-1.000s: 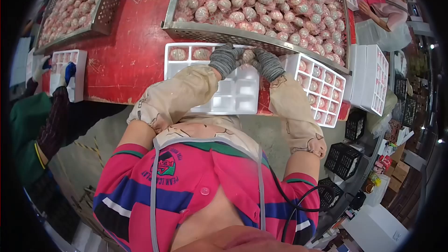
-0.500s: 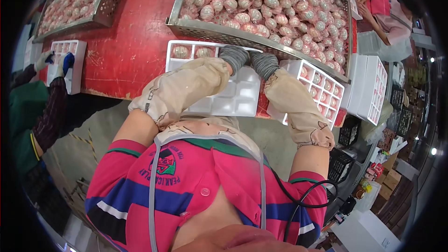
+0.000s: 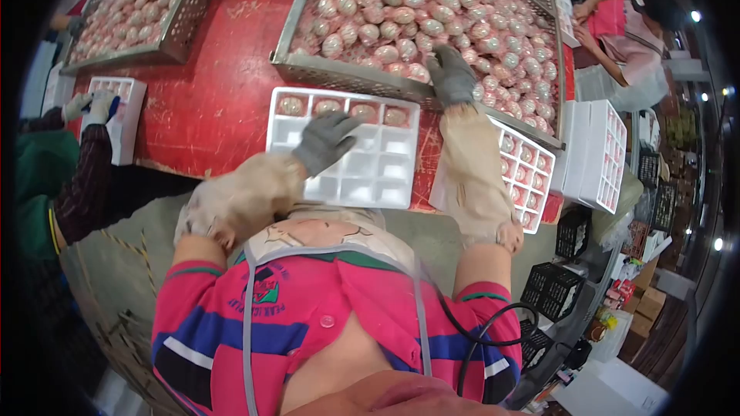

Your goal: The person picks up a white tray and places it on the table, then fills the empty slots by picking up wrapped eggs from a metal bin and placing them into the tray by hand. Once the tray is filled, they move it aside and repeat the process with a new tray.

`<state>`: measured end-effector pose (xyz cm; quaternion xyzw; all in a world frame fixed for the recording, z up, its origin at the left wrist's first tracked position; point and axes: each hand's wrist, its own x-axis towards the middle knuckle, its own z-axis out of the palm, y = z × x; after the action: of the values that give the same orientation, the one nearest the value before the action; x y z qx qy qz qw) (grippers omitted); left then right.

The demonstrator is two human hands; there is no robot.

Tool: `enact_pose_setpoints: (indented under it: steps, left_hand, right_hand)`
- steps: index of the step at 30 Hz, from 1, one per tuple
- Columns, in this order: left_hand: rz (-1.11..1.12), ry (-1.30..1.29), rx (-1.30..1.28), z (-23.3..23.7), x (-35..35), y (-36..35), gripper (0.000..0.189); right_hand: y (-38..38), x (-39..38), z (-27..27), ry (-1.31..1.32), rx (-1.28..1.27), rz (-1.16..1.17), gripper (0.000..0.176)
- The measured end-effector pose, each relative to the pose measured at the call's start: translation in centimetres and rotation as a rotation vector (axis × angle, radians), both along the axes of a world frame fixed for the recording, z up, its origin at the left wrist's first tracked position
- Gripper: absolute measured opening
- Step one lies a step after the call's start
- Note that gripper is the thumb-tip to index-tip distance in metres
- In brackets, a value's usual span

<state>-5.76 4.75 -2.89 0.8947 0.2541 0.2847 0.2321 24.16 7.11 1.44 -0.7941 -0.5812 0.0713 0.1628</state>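
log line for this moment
left hand: resting on white tray | right hand: on wrapped pieces in metal bin | tray top row: filled

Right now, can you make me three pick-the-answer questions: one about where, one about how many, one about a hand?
1. Where is the right hand?
A) over the wrapped balls in the metal bin
B) on the floor
C) in a pocket

2. How many balls show in the white tray?
A) one
B) four
C) ten

3. How is the left hand?
A) lying open on the tray
B) squeezing a cup
C) waving up high

Answers: 1 A, it reaches among the balls; 2 B, the top row holds four; 3 A, it rests spread flat on the tray.
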Motion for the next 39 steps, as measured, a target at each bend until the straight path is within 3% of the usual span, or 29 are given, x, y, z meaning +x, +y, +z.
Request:
enact_pose_setpoints:
  steps: [1, 3, 4, 5, 7, 9, 11, 12, 13, 14, 16, 18, 19, 20, 23, 25, 26, 27, 28, 29, 31, 35, 39]
  left_hand:
    - [0.079, -0.031, 0.05, -0.4, -1.5, -0.5, 0.036]
    - [0.248, -0.015, 0.073, -0.5, -4.4, -1.3, 0.036]
    - [0.287, -0.036, 0.04, -0.7, -5.9, -1.3, 0.036]
    - [0.34, -0.044, 0.0, -0.8, -7.6, -1.8, 0.035]
    - [0.474, -0.009, -0.091, -1.7, -10.2, -2.3, 0.035]
    - [0.608, -0.034, -0.348, -1.9, -13.2, -3.3, 0.033]
    - [0.755, -0.186, -0.559, -3.8, -15.2, -4.0, 0.031]
    - [0.793, -0.188, -0.565, -3.8, -15.9, -4.3, 0.031]
    - [0.79, -0.243, -0.609, -3.9, -16.3, -4.6, 0.03]
    - [0.779, -0.301, -0.649, -4.0, -16.5, -4.6, 0.03]
    - [0.786, -0.332, -0.703, -4.8, -16.6, -4.5, 0.03]
    - [0.704, -0.384, -0.82, -5.2, -16.6, -4.4, 0.031]
    - [0.702, -0.387, -0.821, -5.1, -16.4, -3.9, 0.031]
    - [0.675, -0.469, -0.861, -4.9, -15.9, -3.5, 0.032]
    - [0.567, -0.532, -0.822, -4.4, -15.2, -2.1, 0.034]
    - [0.491, -0.505, -0.748, -4.5, -15.1, -1.2, 0.036]
    - [0.49, -0.281, -0.635, -5.0, -15.0, -0.6, 0.037]
    - [0.485, -0.062, -0.515, -5.2, -14.8, 0.0, 0.039]
    - [0.483, -0.019, -0.556, -4.6, -14.5, 0.4, 0.042]
    - [0.474, -0.024, -0.546, -4.6, -14.3, 0.7, 0.042]
    - [0.488, 0.16, -0.507, -5.0, -14.0, 1.2, 0.044]
    - [0.451, 0.222, -0.443, -5.1, -13.8, 2.2, 0.042]
    - [0.391, 0.358, -0.426, -3.5, -13.2, 3.1, 0.039]
  right_hand:
    - [1.7, 2.4, -2.8, -0.168, 0.145, 0.069, 0.043]
    - [4.2, 0.5, 0.3, -0.154, -0.452, -0.207, 0.058]
    - [6.1, 3.7, -7.7, -0.297, -0.488, -0.149, 0.059]
    - [7.5, 4.7, -9.8, -0.288, -0.547, -0.136, 0.059]
    - [8.2, 5.7, -9.6, -0.213, -0.539, -0.153, 0.058]
    - [8.6, 6.1, -10.1, -0.099, -0.505, -0.16, 0.056]
    - [8.1, 8.0, -11.4, 0.114, -0.298, -0.228, 0.055]
    - [6.7, 6.4, -9.6, 0.235, 0.002, -0.157, 0.047]
    - [5.5, 4.2, -7.8, 0.445, 0.143, -0.249, 0.035]
    - [4.3, 1.3, -5.2, 0.903, 0.31, -0.242, 0.022]
    - [1.0, -5.9, 0.5, 1.117, 0.289, -0.154, 0.019]
    - [0.7, -8.2, -3.9, 1.009, -0.005, 0.439, 0.019]
    - [-2.1, -13.1, -2.1, 1.423, -0.148, 0.134, 0.036]
    - [-3.9, -17.4, -2.3, 1.558, -0.097, 0.062, 0.033]
    - [-4.5, -23.0, -7.0, 1.498, -0.241, 0.104, 0.033]
    - [-3.9, -24.1, -8.0, 0.922, -0.32, 0.197, 0.036]
    - [-3.9, -23.7, -8.0, 0.918, -0.309, 0.197, 0.036]
    - [-3.9, -23.8, -5.8, 0.466, -0.303, 0.3, 0.038]
    - [-3.8, -23.8, -4.4, 0.011, -0.287, 0.383, 0.041]
    - [-3.8, -23.4, -4.4, 0.005, -0.277, 0.375, 0.041]
    - [-3.6, -22.9, -4.4, 0.061, -0.001, 0.596, 0.038]
    - [-1.1, -22.6, -6.4, -0.043, -0.36, 0.77, 0.029]
    - [-0.4, -23.3, -5.0, -0.062, -0.365, 0.843, 0.025]
